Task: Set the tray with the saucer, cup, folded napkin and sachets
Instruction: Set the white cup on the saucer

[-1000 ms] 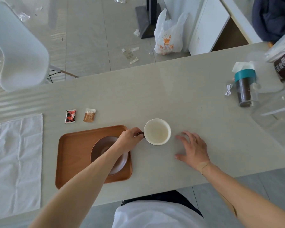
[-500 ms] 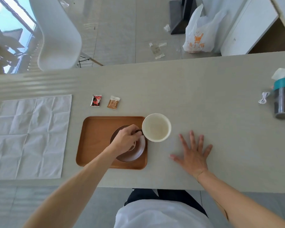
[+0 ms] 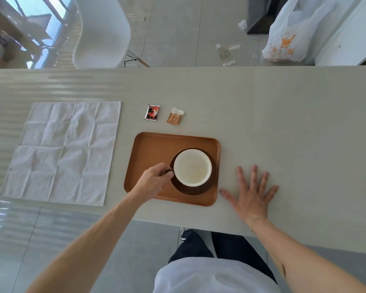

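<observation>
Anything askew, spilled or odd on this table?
No spills or damage. The napkin lies unfolded, creased, left of the tray. The saucer sits off-centre toward the tray's right side; the left hand holds the cup.

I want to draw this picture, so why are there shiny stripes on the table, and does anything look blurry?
Head view: the pale stripes on the table near the white chair are glare, probably window light; the cup, saucer, tray and both sachets look sharp; the left hand holding the cup's handle isn't smeared; the wide lens stretches the arms near the bottom edge.
</observation>
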The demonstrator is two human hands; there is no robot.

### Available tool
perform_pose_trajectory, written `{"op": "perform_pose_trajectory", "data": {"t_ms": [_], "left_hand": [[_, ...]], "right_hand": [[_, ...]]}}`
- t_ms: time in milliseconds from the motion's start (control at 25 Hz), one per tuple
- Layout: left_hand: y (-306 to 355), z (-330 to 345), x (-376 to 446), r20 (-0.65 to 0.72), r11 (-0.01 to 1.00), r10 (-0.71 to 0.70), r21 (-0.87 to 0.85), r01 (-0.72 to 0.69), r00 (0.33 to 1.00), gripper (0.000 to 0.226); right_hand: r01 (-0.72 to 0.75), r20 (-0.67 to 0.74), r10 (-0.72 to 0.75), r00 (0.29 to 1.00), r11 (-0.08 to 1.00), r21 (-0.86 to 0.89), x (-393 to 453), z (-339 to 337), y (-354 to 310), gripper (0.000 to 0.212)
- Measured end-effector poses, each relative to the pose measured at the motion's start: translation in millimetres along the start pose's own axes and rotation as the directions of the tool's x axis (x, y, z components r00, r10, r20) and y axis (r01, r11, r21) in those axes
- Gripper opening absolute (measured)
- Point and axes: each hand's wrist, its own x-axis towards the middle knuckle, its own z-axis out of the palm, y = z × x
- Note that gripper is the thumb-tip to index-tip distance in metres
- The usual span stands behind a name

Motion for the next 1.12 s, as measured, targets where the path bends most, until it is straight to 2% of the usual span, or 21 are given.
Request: {"op": "perform_pose_trajectory", "data": {"t_ms": [320,560,640,1120], "left_hand": [[-5.8,-2.7,4.4,0.036,0.999,0.031,0.042,-0.033,0.999,0.018],[0.2,-9.4,12.7,0.086,0.974,0.075,0.207,-0.091,0.994,0.007],[0.5,-11.7,16.3,0.082,0.961,0.096,0.253,-0.114,0.992,0.009],[-12.6,-14.1,27.0,0.127,0.940,0.175,0.273,-0.204,0.976,0.016]], "right_hand": [[-0.047,-0.115,0.039,0.993,0.997,-0.066,-1.7,10.3,-3.5,0.091],[-0.064,-0.185,0.053,0.981,0.996,-0.055,-0.4,18.0,-3.2,0.090],[-0.069,-0.197,0.056,0.979,0.996,-0.061,0.7,19.6,-3.5,0.091],[-0.072,-0.231,0.059,0.971,0.996,-0.047,1.0,21.0,-4.0,0.090]]}}
